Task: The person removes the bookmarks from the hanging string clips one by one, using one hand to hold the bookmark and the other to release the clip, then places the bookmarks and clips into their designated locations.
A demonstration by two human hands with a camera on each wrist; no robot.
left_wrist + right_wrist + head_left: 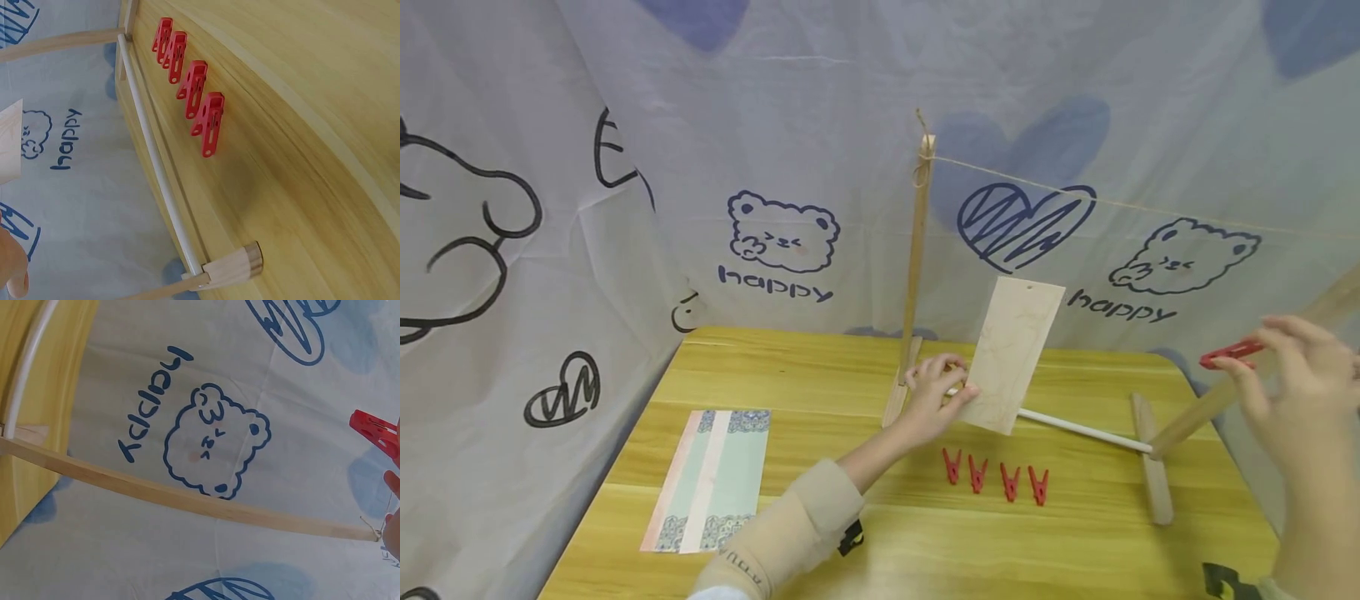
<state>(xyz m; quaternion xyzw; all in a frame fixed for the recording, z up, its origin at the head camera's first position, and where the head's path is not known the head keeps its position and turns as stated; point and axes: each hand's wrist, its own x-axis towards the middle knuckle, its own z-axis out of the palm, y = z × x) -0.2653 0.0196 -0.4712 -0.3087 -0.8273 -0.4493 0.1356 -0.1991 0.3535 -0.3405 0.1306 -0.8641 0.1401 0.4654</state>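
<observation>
My left hand [934, 392] pinches a pale cream rectangular card [1015, 350] by its lower left edge. The card is held upright and slightly tilted, with a small hole near its top. Off to the right, my right hand [1311, 383] pinches a red clothespin [1228, 354] between thumb and fingers, close to the right post. The right wrist view catches this clothespin [375, 431] at its right edge, with most of the hand cut off. Several more red clothespins [194, 89] lie in a row on the table below the card.
A wooden stand has a left post [916, 275], a right post [1202, 412] and a white rod [1082, 429] low between them. A thin string [1037, 177] runs from the left post top to the right. Patterned paper strips [741, 475] lie on the table's left side.
</observation>
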